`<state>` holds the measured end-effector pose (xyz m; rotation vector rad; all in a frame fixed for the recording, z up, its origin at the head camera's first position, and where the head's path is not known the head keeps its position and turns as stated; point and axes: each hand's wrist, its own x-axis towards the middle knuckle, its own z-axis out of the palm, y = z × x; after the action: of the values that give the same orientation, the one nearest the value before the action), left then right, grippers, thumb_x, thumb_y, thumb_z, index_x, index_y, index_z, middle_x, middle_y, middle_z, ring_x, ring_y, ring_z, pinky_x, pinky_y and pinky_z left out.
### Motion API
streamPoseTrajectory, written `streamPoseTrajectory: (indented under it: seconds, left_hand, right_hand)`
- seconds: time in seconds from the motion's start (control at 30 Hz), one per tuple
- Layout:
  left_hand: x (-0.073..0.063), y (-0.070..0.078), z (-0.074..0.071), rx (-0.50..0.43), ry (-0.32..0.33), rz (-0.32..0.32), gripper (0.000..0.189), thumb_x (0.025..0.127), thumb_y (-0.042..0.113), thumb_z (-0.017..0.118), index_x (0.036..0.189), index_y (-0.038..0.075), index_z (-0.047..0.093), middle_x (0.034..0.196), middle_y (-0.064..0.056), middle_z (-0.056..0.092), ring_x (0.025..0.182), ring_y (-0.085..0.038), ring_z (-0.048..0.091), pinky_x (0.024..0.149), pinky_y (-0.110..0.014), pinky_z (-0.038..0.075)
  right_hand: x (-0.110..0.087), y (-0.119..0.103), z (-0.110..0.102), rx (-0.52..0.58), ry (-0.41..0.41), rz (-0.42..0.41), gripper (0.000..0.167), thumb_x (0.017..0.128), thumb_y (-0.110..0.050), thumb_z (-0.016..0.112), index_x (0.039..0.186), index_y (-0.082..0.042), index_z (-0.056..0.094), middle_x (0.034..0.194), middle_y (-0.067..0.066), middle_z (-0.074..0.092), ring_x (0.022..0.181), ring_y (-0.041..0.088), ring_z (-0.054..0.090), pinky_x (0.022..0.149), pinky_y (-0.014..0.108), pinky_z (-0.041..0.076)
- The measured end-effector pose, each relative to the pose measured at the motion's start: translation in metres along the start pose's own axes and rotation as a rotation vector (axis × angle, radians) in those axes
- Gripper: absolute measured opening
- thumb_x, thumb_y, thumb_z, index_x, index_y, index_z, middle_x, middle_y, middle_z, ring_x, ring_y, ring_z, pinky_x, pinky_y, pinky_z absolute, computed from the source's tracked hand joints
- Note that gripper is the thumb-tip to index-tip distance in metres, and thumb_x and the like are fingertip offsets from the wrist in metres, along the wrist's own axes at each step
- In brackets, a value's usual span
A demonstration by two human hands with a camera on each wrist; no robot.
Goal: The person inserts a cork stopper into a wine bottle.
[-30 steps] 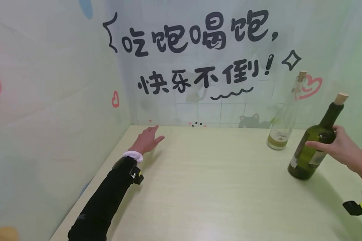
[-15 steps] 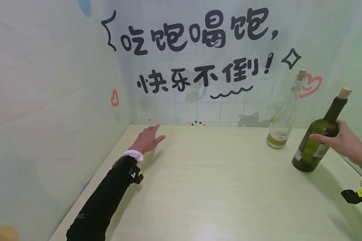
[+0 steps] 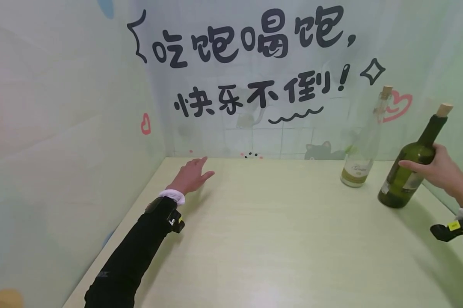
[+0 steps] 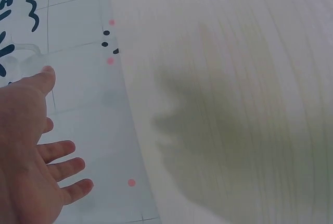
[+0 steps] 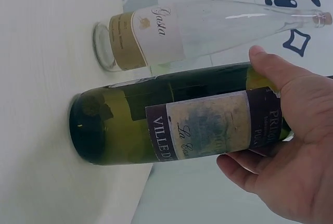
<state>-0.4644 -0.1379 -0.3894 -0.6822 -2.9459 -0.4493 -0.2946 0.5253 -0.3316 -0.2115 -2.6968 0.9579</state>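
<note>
My right hand (image 3: pixel 443 171) grips a green wine bottle (image 5: pixel 119 125) round its upper body, thumb on the near side in the head view. The bottle has a cork (image 3: pixel 444 110) in its neck and leans to the right, its base close over the table. In the right wrist view its label with a painted picture faces the camera. A clear glass bottle (image 3: pixel 356 164) with a white and gold label, also corked, stands just left of it near the back edge. My left hand (image 3: pixel 189 175) holds nothing, fingers spread, above the table's back left corner.
The pale wooden table (image 3: pixel 262 239) runs back to a printed wall sheet (image 3: pixel 216 132) with dark lettering. Another sheet (image 3: pixel 62 141) closes the left side. The table's right edge shows behind my right hand.
My right hand has carried the green bottle toward the back and slightly right, nearer the level of the clear bottle. My left hand stays almost where it was. The head view has tilted down slightly.
</note>
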Motion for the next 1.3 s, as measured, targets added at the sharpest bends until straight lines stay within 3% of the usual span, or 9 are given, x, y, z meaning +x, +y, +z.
streamPoseTrajectory:
  seconds: [0.03, 0.1, 0.17, 0.43, 0.87, 1.1, 1.3]
  left_hand:
    - [0.0, 0.0, 0.0, -0.001, 0.003, 0.002, 0.075, 0.106, 0.043, 0.057, 0.161, 0.002, 0.029, 0.156, -0.027, 0.042, 0.143, -0.045, 0.04, 0.115, -0.063, 0.034]
    - [0.001, 0.0, 0.0, 0.001, 0.007, 0.006, 0.074, 0.106, 0.042, 0.057, 0.161, 0.001, 0.029, 0.156, -0.028, 0.042, 0.142, -0.046, 0.04, 0.115, -0.063, 0.034]
    - [0.0, -0.001, -0.001, 0.013, 0.011, 0.01, 0.074, 0.106, 0.043, 0.057, 0.161, 0.001, 0.03, 0.156, -0.028, 0.041, 0.142, -0.046, 0.04, 0.115, -0.063, 0.034]
    - [0.004, 0.001, -0.003, 0.025, 0.013, 0.034, 0.073, 0.106, 0.043, 0.055, 0.16, 0.0, 0.03, 0.157, -0.028, 0.04, 0.143, -0.046, 0.039, 0.115, -0.064, 0.033]
    - [0.009, 0.012, 0.005, 0.027, 0.006, 0.064, 0.072, 0.106, 0.044, 0.055, 0.161, 0.003, 0.031, 0.159, -0.026, 0.039, 0.145, -0.045, 0.038, 0.116, -0.064, 0.031]
    - [0.009, 0.018, 0.007, 0.026, -0.012, 0.081, 0.073, 0.106, 0.046, 0.054, 0.161, 0.004, 0.033, 0.161, -0.025, 0.036, 0.147, -0.045, 0.035, 0.116, -0.066, 0.03]
    - [0.011, 0.023, 0.006, 0.026, -0.004, 0.097, 0.072, 0.106, 0.047, 0.054, 0.161, 0.005, 0.032, 0.162, -0.024, 0.035, 0.148, -0.044, 0.033, 0.117, -0.065, 0.029]
  right_hand:
    - [0.002, 0.0, -0.001, -0.008, 0.005, 0.003, 0.098, 0.102, -0.041, 0.063, 0.148, 0.023, 0.006, 0.13, 0.048, 0.035, 0.096, 0.046, 0.057, 0.072, 0.041, 0.053]
    - [0.005, 0.0, -0.001, -0.028, 0.012, 0.018, 0.103, 0.102, -0.045, 0.061, 0.15, 0.023, 0.0, 0.132, 0.051, 0.031, 0.107, 0.061, 0.048, 0.08, 0.06, 0.05]
    - [0.009, 0.001, 0.001, -0.046, 0.016, 0.036, 0.107, 0.102, -0.048, 0.059, 0.151, 0.021, -0.007, 0.133, 0.053, 0.028, 0.112, 0.066, 0.043, 0.086, 0.074, 0.04]
    - [0.018, 0.011, 0.005, -0.073, 0.037, 0.087, 0.111, 0.101, -0.053, 0.055, 0.152, 0.018, -0.013, 0.132, 0.057, 0.027, 0.113, 0.069, 0.04, 0.089, 0.076, 0.038]
    - [0.018, 0.01, 0.001, -0.114, 0.034, 0.09, 0.113, 0.101, -0.057, 0.053, 0.153, 0.015, -0.018, 0.135, 0.058, 0.025, 0.118, 0.072, 0.036, 0.094, 0.08, 0.033]
    - [0.01, 0.014, 0.01, -0.072, 0.095, 0.006, 0.112, 0.101, -0.049, 0.06, 0.156, 0.009, -0.02, 0.14, 0.055, 0.022, 0.123, 0.07, 0.035, 0.099, 0.081, 0.03]
    - [-0.005, 0.009, 0.011, -0.065, 0.099, -0.02, 0.111, 0.102, -0.046, 0.059, 0.155, 0.004, -0.026, 0.156, 0.049, -0.007, 0.142, 0.068, 0.007, 0.111, 0.078, 0.011]
